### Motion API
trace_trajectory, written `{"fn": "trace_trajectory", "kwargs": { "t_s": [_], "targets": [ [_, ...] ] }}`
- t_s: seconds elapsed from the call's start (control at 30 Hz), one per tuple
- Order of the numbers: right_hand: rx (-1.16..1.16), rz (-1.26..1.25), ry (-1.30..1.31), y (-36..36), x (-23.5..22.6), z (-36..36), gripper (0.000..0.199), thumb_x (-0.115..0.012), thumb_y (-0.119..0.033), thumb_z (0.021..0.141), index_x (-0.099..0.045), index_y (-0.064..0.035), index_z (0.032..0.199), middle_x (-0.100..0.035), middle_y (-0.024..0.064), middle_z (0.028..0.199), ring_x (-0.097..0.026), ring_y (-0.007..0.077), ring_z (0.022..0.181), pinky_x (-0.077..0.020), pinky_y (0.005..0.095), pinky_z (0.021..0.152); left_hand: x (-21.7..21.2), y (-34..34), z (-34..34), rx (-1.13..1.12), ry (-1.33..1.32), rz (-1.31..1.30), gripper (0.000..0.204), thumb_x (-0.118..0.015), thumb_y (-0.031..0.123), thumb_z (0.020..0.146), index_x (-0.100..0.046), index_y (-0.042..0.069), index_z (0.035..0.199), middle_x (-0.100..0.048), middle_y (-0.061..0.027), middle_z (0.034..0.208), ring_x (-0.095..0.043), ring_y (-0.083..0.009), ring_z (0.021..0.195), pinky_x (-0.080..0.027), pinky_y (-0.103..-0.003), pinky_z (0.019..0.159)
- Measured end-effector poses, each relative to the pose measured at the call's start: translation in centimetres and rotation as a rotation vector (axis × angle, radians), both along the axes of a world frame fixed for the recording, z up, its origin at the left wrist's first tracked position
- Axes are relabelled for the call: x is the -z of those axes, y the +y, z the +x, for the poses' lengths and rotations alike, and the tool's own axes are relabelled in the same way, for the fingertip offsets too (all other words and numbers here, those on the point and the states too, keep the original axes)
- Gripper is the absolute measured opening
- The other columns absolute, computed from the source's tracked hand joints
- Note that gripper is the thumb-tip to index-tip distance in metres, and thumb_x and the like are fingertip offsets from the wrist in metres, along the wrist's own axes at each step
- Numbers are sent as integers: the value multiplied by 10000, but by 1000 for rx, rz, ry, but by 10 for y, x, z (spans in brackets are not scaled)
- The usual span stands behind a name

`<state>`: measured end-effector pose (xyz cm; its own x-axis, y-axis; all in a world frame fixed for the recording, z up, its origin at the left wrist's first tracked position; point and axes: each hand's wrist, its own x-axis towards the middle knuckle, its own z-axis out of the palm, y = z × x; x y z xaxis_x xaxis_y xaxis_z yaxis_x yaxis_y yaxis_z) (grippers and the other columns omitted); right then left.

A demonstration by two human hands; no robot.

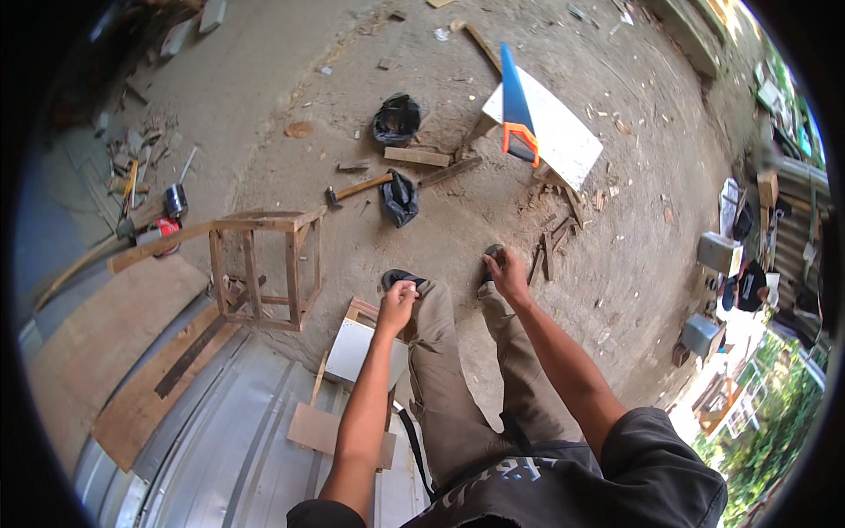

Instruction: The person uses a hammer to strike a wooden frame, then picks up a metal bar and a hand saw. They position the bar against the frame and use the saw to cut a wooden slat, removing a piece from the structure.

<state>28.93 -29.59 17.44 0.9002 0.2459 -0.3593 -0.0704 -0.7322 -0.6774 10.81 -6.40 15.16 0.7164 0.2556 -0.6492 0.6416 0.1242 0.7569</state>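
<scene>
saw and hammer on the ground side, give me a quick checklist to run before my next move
1. Saw out of both hands: ok, it lies over the white board.
2. Hammer set down: ok, handle end at a black bag.
3. Left hand empty: cannot tell, fingers curled.
4. Right hand empty: cannot tell, fingers bent in.
5. Ground free of scraps: not ok, wood scraps lie about.

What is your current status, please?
Left hand and right hand: both curled, contents unclear. Blue-bladed, orange-handled saw across white rectangular board. Brown wooden scraps lying to the right.
</scene>
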Motion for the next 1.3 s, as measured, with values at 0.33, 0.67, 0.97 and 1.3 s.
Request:
{"fn": "trace_trajectory", "kwargs": {
  "t_s": [0.33,0.67,0.97,1.3],
  "targets": [
    [470,106,257,-122,40,-14,285,-609,-252,960,-622,30,999,-679,145,764,-665,208,651,-527,337,644,-14,-48,103,-31,177,208,303,-537,266,984,-636,-11,1056,-707,-107,876,-650,-147,749,-501,-292,685],
    [257,-228,341,-373,136,59,324,-641,-294,893,-629,-5,1038,-687,239,898,-669,397,890,-523,457,795,47,-315,219,379,84,65,321,-560,261,976,-625,-35,1083,-713,-121,925,-677,-181,834,-515,-306,760],
    [141,-437,298,-451,282,145,345,-628,-235,862,-610,28,1086,-647,301,1034,-621,452,1008,-501,507,876,195,-392,325,714,64,59,303,-545,249,988,-627,-21,1096,-691,-84,906,-617,-130,824,-485,-288,769],
    [2,-482,223,-398,416,125,612,-720,-456,829,-520,22,1156,-604,275,1147,-611,431,1063,-521,503,860,370,-328,284,908,154,303,328,-540,265,980,-627,-28,1099,-677,-86,873,-614,-152,798,-491,-313,761]
  ]
}}
